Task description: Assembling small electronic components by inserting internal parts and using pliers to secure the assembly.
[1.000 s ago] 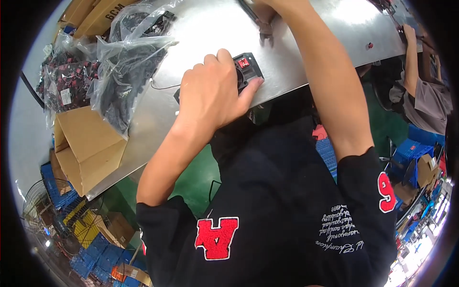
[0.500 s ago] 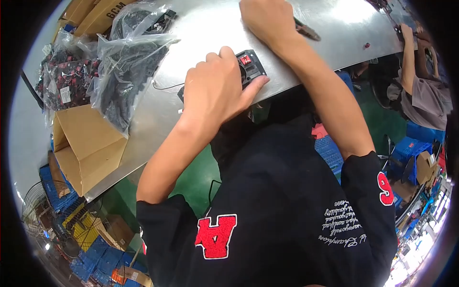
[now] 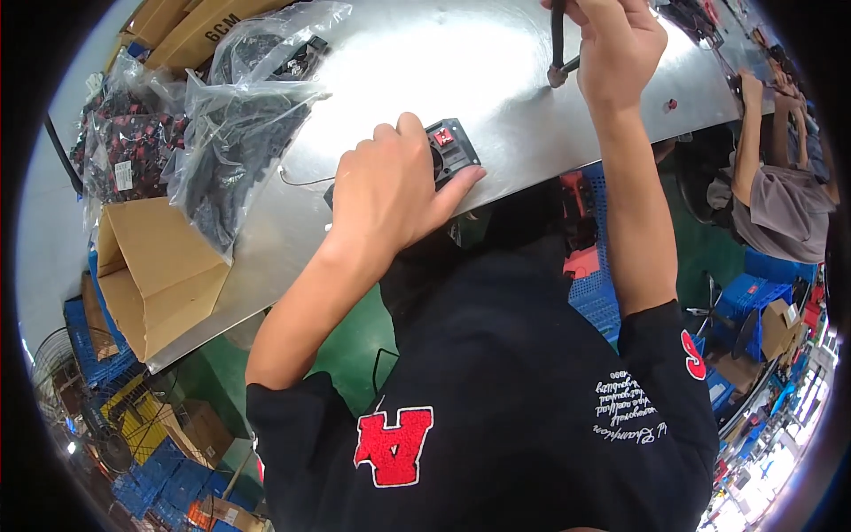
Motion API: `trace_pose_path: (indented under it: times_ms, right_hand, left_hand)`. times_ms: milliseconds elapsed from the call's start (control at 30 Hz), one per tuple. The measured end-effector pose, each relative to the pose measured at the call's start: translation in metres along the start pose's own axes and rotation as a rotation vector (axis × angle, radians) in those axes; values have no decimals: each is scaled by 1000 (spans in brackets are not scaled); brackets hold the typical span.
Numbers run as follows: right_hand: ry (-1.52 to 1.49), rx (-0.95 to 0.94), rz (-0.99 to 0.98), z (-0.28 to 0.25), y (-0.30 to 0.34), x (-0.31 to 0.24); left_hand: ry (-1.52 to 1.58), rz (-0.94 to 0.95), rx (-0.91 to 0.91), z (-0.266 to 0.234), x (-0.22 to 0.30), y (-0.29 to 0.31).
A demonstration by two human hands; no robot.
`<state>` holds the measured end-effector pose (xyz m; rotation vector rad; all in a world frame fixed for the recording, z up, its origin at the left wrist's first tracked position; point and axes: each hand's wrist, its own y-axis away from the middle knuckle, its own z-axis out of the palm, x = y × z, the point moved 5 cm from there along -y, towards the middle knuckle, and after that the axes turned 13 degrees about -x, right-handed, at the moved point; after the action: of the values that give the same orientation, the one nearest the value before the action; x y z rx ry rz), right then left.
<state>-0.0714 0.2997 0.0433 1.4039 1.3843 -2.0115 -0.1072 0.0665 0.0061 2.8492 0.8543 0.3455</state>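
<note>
On the metal table, my left hand [image 3: 383,182] lies closed over a flat black housing [image 3: 463,146], thumb along its near edge. A small red part [image 3: 443,136] shows at the housing's uncovered right end; my palm and fingers hide most of the rest. A thin wire [image 3: 306,182] runs out from the left of the hand. Farther right, raised by the table's far side, my right hand [image 3: 620,53] is closed round pliers [image 3: 558,44] with dark handles. Their head points toward the table, apart from the housing. The view's upper edge cuts off part of them.
Clear plastic bags of black parts [image 3: 226,146] and red-and-black parts [image 3: 133,146] lie at the left, beside an open cardboard box [image 3: 164,275]. A small red piece [image 3: 671,105] rests right of my right arm. Another person [image 3: 771,195] works at the far right.
My right hand has swung right and turned, so the pliers now point down toward the table. The left hand remains on the housing; the whole view has shifted slightly.
</note>
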Motion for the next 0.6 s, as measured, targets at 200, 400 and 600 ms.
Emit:
trace_pose_path:
  times_ms: [200, 400, 600]
  right_hand:
    - [266, -66, 120, 3, 45, 34]
    - [695, -180, -71, 24, 46, 26]
    - [811, -758, -7, 26, 36, 4]
  left_hand:
    - [32, -1, 15, 0, -2, 0]
    - [66, 10, -15, 1, -4, -3]
    - [83, 15, 7, 1, -5, -2]
